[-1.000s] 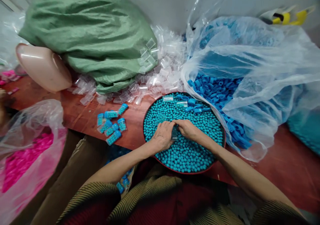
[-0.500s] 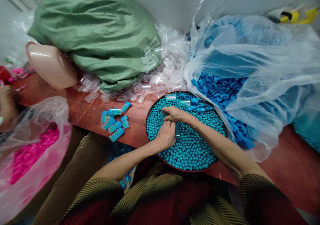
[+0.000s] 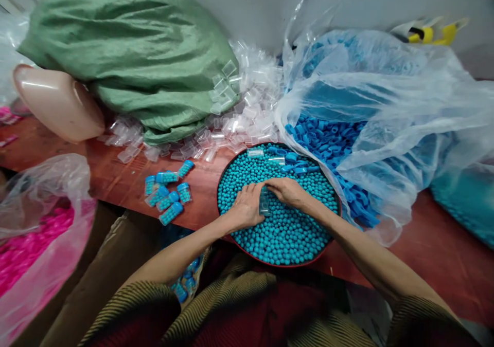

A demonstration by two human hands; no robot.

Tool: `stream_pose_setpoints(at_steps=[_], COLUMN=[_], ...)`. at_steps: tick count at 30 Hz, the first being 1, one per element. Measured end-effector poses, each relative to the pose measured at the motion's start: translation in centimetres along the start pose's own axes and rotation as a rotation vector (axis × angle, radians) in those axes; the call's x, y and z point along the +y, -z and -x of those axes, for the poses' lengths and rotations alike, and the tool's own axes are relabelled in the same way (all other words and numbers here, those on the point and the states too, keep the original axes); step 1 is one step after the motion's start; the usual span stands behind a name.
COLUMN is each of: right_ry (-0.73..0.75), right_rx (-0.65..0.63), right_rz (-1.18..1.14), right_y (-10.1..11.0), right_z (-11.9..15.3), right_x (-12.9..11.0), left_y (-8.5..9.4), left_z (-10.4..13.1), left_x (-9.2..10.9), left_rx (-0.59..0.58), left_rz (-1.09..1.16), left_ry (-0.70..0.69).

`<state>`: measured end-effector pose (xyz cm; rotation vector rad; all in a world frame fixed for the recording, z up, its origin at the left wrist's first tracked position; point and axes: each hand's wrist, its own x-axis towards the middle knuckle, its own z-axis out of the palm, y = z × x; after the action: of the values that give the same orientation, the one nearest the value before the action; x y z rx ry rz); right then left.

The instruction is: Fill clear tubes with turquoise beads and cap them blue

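A round tub (image 3: 218, 195) with a red rim holds a thick layer of turquoise beads (image 3: 293, 234). Over these beads my left hand (image 3: 247, 206) is closed around a small clear plastic vial (image 3: 264, 203), which lies along its thumb side. My right hand (image 3: 286, 190) reaches in from the right with its fingers bent together, their tips at the far end of the same vial. What the right fingertips pinch is partly hidden. Two more clear vials (image 3: 255, 153) and several blue caps (image 3: 297, 164) rest on the beads toward the tub's far side.
Several filled, blue-capped vials (image 3: 168, 199) lie left of the tub on the red table (image 3: 127, 175). Behind are loose clear vials (image 3: 247, 121), a green sack (image 3: 135, 54) and a pinkish basin (image 3: 57, 103). A plastic bag of blue caps (image 3: 347, 167) stands right; pink pieces (image 3: 38, 244) fill a bag at lower left.
My hands have moved apart from their overlapped position; the right one has shifted right and slightly nearer me, leaving the clear vial more visible between them. The camera view has shifted to the right.
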<state>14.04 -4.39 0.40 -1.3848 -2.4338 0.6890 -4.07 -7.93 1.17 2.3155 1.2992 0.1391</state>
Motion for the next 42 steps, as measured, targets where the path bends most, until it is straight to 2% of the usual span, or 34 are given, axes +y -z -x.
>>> stream_pose_setpoints(at_steps=[4,7,11,15,18,21,26,28,32,35,39,41,42], right_ry=[-0.335,-0.480,-0.359,-0.226,-0.165,-0.160,-0.179,-0.168,-0.092,-0.071,-0.036,-0.070,-0.117], right_rx=[0.145,0.115,0.062,0.056,0.051,0.055,0.002,-0.003,-0.001,-0.124,-0.269,-0.215,-0.142], right_rz=[0.331,0.453,0.485,0.541,0.491,0.432,0.502,0.549,0.635,0.531,0.249,0.023,-0.100], right_y=[2.7,3.3,2.6,2.1,2.2,2.3,2.6,2.8,3.2,3.2,2.7,2.0,1.6], right_z=[-2.2,-4.2,-5.1,-4.3,-3.8,-3.5,-3.6,-3.7,-2.9,-2.3,-2.5,-2.6,-2.6], right_x=[0.4,0.5,0.5,0.7,1.1,2.1,3.5,2.8,-0.2,-1.8,-1.5,-0.7,-0.4], left_y=[1.4,1.4,0.5,-0.3,-0.5,-0.5,-0.8,-1.1,-1.6,-1.6,-1.0,-0.6,-0.5], left_z=[-0.6,-0.7,-0.4,-0.3,-0.1,0.0,-0.1,-0.2,-0.2,-0.2,-0.7,-1.0,-1.1], left_x=[0.5,0.5,-0.1,-0.6,-0.6,-0.5,-0.6,-0.7,-0.8,-0.5,-0.4,-0.4,-0.5], left_rx=[-0.114,-0.131,-0.071,-0.005,0.028,0.040,0.101,0.135,0.165,0.156,0.065,0.012,-0.007], left_rz=[-0.048,-0.022,0.002,0.016,0.036,0.052,0.020,0.005,-0.041,-0.072,-0.081,-0.072,-0.067], left_ry=[0.041,0.014,-0.014,-0.038,-0.038,-0.038,-0.065,-0.079,-0.109,-0.133,-0.150,-0.140,-0.130])
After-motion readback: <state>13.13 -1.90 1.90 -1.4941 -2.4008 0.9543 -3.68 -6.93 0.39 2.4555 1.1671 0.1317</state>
